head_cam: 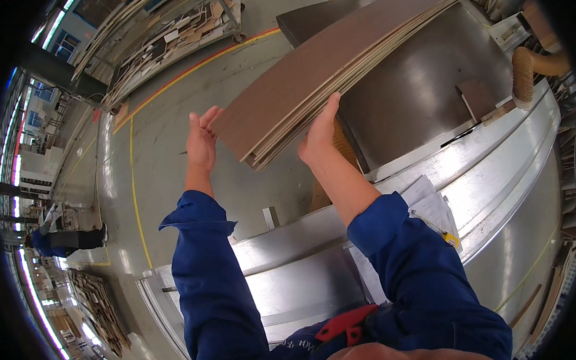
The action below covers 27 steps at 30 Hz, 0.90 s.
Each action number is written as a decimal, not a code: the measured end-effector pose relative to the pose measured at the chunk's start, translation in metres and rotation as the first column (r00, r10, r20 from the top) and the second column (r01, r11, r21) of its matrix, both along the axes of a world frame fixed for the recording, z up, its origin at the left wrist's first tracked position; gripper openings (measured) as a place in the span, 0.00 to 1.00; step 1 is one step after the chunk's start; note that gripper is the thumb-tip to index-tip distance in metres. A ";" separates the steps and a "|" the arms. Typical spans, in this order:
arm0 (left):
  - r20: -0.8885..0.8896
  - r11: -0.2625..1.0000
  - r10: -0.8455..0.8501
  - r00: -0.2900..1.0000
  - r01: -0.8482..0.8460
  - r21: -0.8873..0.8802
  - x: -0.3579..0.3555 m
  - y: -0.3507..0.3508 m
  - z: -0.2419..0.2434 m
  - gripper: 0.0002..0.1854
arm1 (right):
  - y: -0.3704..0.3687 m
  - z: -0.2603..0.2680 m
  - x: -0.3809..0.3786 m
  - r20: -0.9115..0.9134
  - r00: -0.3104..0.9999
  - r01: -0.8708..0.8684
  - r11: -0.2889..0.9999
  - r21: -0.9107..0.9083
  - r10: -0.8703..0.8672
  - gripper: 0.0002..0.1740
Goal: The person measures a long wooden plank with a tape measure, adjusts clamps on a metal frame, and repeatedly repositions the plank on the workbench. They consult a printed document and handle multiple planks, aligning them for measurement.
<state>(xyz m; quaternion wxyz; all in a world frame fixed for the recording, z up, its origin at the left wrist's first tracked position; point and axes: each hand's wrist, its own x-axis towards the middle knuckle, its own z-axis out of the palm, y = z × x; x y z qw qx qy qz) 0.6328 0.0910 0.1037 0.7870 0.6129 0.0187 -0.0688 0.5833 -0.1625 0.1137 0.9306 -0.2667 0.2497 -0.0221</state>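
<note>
A stack of long brown-faced board strips (pixel 312 60) reaches from in front of me up to the far right, its near end past the edge of the dark machine table (pixel 423 89). At the left corner of that end is my left hand (pixel 202 140), fingers spread, its fingertips at the top board's edge. My right hand (pixel 320 131) lies against the stack's right long side, thumb upward; its fingers are mostly hidden, so its hold cannot be told.
Below lie a metal sliding table (pixel 301 274), papers (pixel 434 208) and a yellow tape measure (pixel 451 240). An offcut (pixel 478 99) rests by the slot. Ribbed hose (pixel 522 79) stands right. A loaded cart (pixel 169 55) and another person (pixel 71 240) are farther off.
</note>
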 end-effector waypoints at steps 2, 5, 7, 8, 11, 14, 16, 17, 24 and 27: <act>-0.055 0.999 0.043 0.998 -0.043 -0.001 -0.003 -0.004 -0.008 0.45 | 0.003 -0.002 0.011 -0.036 0.997 -0.066 0.998 -0.007 0.066 0.62; -0.158 0.993 0.115 0.981 -0.114 0.016 -0.010 -0.011 -0.019 0.50 | 0.009 -0.006 0.025 -0.104 0.989 -0.104 0.994 0.043 0.108 0.64; -0.123 0.999 0.038 0.992 -0.042 -0.028 -0.008 -0.009 -0.020 0.52 | 0.007 -0.008 0.023 -0.048 0.991 -0.123 0.992 0.028 0.124 0.64; -0.170 0.997 0.038 0.985 -0.049 -0.058 -0.008 -0.008 -0.021 0.52 | 0.003 -0.010 0.018 0.025 0.992 -0.125 0.992 -0.006 0.125 0.63; -0.162 0.990 0.065 0.985 -0.084 -0.112 -0.006 -0.005 -0.021 0.51 | -0.007 -0.009 -0.003 0.068 0.990 -0.120 0.992 -0.041 0.123 0.61; -0.061 0.984 0.160 0.985 -0.164 -0.071 -0.014 -0.009 -0.023 0.46 | -0.009 -0.001 -0.013 0.024 0.992 -0.119 0.989 -0.086 0.122 0.59; -0.015 0.982 0.188 0.982 -0.188 -0.021 -0.020 -0.013 -0.021 0.42 | -0.008 0.005 -0.016 -0.005 0.992 -0.126 0.985 -0.116 0.126 0.58; 0.005 0.986 0.161 0.987 -0.162 0.042 -0.023 -0.013 -0.019 0.40 | -0.006 0.007 -0.017 -0.026 0.991 -0.135 0.983 -0.125 0.133 0.57; 0.031 0.974 0.164 0.986 -0.167 0.154 -0.036 -0.018 -0.001 0.29 | -0.003 0.004 -0.039 -0.006 0.982 -0.189 0.976 -0.110 0.190 0.54; 0.046 0.966 0.185 0.982 -0.191 0.176 -0.038 -0.020 0.002 0.26 | 0.000 -0.001 -0.045 -0.080 0.979 -0.196 0.973 -0.118 0.187 0.54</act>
